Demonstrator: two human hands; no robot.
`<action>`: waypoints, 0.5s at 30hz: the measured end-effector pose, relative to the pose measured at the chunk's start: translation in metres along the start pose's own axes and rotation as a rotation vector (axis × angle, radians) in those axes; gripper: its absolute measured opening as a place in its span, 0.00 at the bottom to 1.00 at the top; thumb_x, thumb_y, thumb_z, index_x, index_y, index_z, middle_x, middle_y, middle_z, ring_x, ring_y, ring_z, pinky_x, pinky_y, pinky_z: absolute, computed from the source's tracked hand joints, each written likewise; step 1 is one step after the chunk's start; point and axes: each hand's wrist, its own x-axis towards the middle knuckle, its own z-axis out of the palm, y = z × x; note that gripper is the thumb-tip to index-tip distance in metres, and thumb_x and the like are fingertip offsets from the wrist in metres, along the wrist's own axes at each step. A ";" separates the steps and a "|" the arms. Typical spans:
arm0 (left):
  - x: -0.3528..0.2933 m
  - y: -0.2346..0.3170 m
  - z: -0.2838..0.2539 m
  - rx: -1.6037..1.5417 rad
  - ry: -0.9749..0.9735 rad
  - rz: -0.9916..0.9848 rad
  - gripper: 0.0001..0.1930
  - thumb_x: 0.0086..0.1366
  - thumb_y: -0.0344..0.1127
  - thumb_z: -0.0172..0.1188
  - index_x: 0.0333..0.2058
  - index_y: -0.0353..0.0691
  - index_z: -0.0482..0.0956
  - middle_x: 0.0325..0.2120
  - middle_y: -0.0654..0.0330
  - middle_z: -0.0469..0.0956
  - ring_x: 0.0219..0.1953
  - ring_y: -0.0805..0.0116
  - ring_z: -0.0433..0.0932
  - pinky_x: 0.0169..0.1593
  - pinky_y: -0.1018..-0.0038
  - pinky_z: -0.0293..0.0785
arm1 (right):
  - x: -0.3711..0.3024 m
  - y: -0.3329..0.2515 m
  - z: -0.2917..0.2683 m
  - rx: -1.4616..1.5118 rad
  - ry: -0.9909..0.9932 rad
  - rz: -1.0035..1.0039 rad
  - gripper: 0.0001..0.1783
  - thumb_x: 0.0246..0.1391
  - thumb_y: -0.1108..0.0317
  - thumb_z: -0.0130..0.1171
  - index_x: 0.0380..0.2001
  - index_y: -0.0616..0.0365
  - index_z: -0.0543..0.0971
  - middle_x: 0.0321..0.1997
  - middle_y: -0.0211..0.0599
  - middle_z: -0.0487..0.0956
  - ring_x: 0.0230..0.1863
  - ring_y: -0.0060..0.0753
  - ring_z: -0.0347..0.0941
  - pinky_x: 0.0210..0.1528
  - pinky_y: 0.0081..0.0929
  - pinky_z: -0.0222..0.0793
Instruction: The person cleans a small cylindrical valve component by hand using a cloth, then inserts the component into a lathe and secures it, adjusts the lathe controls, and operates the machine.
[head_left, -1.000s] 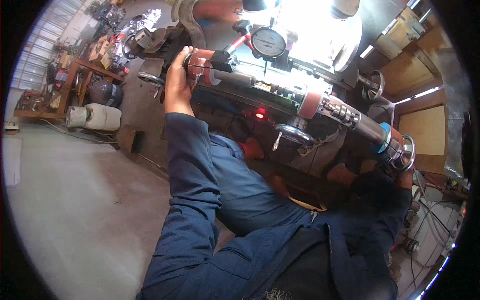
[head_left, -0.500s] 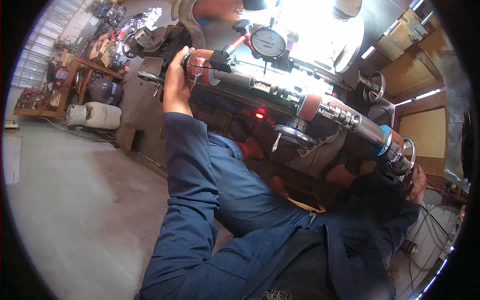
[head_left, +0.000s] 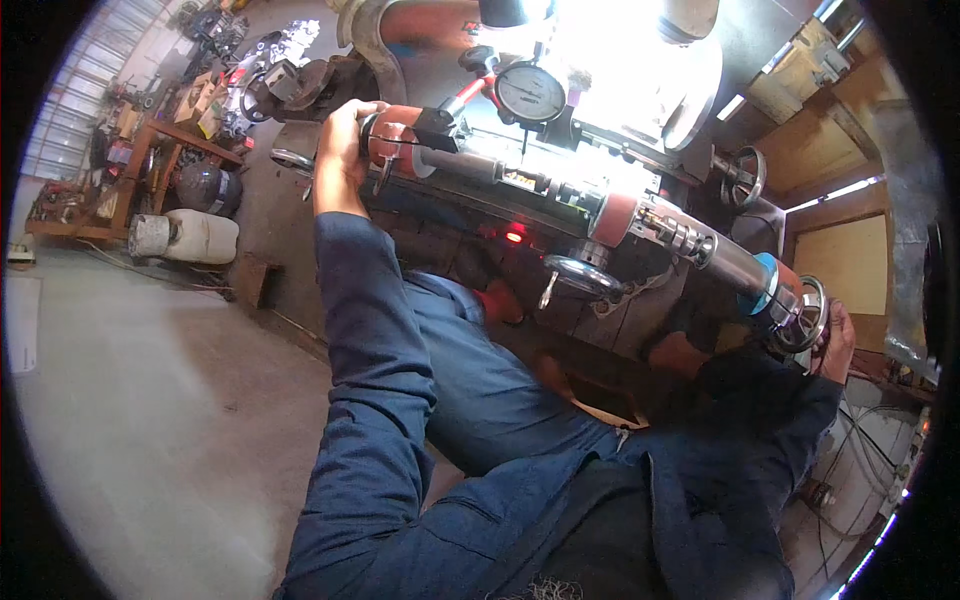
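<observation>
A long machine spindle assembly crosses the upper middle, with a steel shaft (head_left: 690,238) held between red-brown heads. At its left end, my left hand (head_left: 340,150) is closed round the outer end of a red-brown head (head_left: 397,138); most of its fingertips are hidden behind it. My right hand (head_left: 838,340) is closed on the rim of a chrome handwheel (head_left: 822,318) at the right end, its fingers partly in shadow. A round dial gauge (head_left: 531,92) on a red arm (head_left: 468,93) stands above the shaft, its stem pointing down.
Another chrome handwheel (head_left: 580,277) with a crank handle juts toward me under the middle head. A further handwheel (head_left: 742,178) sits behind on the right. Bright light washes out the machine's back. A white gas cylinder (head_left: 200,237) lies by a cluttered rack (head_left: 140,180) at left. Cables hang at lower right.
My left hand has shifted slightly left and outward round the head's end. My right hand has risen a little along the right handwheel's rim. The whole view has shifted slightly.
</observation>
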 end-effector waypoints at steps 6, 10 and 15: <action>0.006 0.002 0.005 0.115 0.052 -0.014 0.18 0.62 0.46 0.53 0.38 0.39 0.84 0.29 0.58 0.83 0.26 0.67 0.79 0.31 0.67 0.74 | 0.015 0.005 -0.010 -0.089 0.031 0.001 0.24 0.70 0.51 0.53 0.52 0.61 0.78 0.36 0.29 0.80 0.30 0.18 0.72 0.33 0.18 0.67; -0.002 0.000 0.011 0.197 -0.016 -0.036 0.22 0.64 0.50 0.52 0.41 0.41 0.86 0.28 0.59 0.83 0.25 0.68 0.79 0.29 0.69 0.74 | 0.008 -0.021 0.000 -0.882 0.278 -0.298 0.27 0.69 0.52 0.55 0.57 0.65 0.75 0.50 0.45 0.80 0.48 0.37 0.76 0.54 0.32 0.71; 0.007 -0.015 -0.003 0.321 -0.020 0.282 0.24 0.69 0.51 0.48 0.40 0.38 0.87 0.28 0.59 0.84 0.25 0.71 0.79 0.29 0.72 0.74 | -0.050 -0.103 0.141 -0.865 0.444 -0.799 0.17 0.65 0.64 0.57 0.52 0.63 0.78 0.48 0.45 0.81 0.48 0.39 0.77 0.54 0.35 0.72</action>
